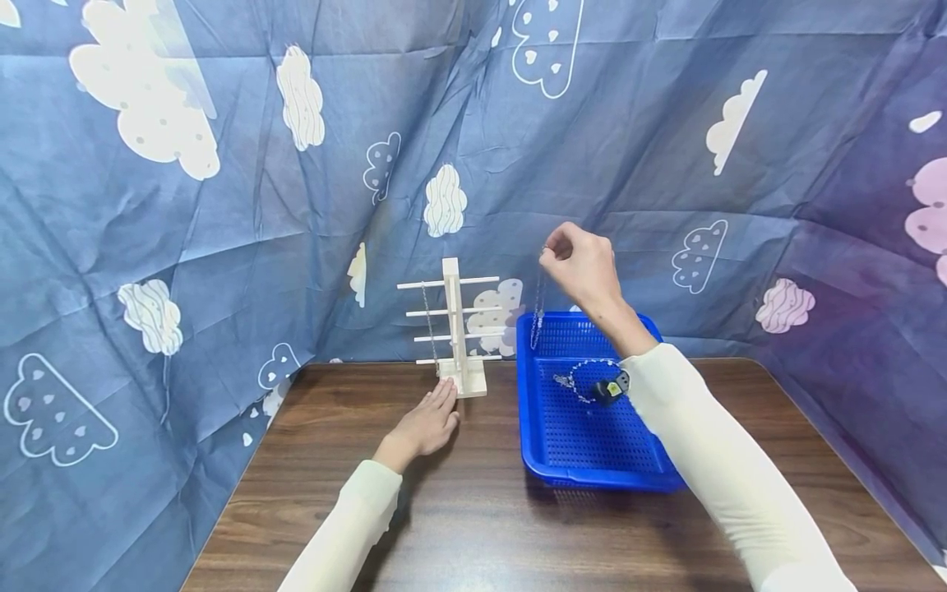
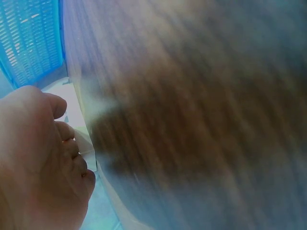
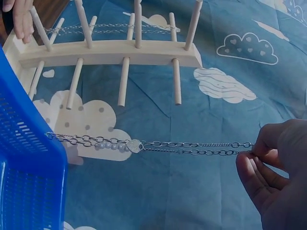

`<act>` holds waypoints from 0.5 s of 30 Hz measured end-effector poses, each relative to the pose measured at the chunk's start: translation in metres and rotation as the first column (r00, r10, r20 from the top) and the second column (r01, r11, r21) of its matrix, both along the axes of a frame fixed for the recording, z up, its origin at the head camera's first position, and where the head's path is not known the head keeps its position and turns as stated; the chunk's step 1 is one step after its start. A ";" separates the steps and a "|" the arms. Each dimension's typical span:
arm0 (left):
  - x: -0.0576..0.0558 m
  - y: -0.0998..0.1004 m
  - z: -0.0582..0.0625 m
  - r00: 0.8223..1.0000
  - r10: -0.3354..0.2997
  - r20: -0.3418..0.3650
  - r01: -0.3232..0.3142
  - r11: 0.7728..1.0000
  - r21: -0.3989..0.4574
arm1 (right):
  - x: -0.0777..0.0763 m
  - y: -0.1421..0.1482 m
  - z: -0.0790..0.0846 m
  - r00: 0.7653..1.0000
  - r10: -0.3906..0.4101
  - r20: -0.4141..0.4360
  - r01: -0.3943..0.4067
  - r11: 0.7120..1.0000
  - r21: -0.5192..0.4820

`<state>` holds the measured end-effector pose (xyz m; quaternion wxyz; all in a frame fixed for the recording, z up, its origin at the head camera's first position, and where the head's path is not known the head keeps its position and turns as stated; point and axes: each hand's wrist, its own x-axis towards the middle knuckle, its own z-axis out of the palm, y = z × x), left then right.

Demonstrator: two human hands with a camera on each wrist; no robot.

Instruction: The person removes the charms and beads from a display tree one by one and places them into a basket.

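Note:
My right hand (image 1: 584, 263) is raised above the basket's far left corner and pinches a silver chain necklace (image 3: 182, 144) between thumb and fingertips. The necklace hangs as a doubled loop, with a heart-shaped pendant (image 3: 135, 145) and a few pearl-like beads. My left hand (image 1: 427, 423) rests with extended fingers at the base of a pale wooden rack (image 1: 455, 316), its fingertips touching the base. This rack is an upright post with several thin pegs on each side. Another silver chain (image 1: 429, 325) hangs from the top left peg.
A blue plastic basket (image 1: 527, 411) stands right of the rack. Inside lie a beaded strand (image 1: 580, 384) and a black item with a yellow tag (image 1: 612, 388). Behind the brown wooden table (image 1: 473, 526) hangs a blue cloth (image 1: 355, 99) with cloud prints.

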<state>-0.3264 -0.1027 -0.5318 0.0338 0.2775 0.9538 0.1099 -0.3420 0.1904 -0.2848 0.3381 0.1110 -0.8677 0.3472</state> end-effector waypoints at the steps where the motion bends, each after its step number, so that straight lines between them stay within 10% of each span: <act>1: 0.000 0.000 0.000 1.000 0.000 -0.001 0.000 1.000 0.000 | 0.001 0.001 0.001 1.000 0.000 -0.011 0.000 1.000 0.006; 15: 0.001 0.001 0.000 1.000 0.011 -0.001 -0.011 1.000 -0.018 | 0.013 0.021 -0.003 1.000 -0.013 -0.027 0.015 0.997 0.082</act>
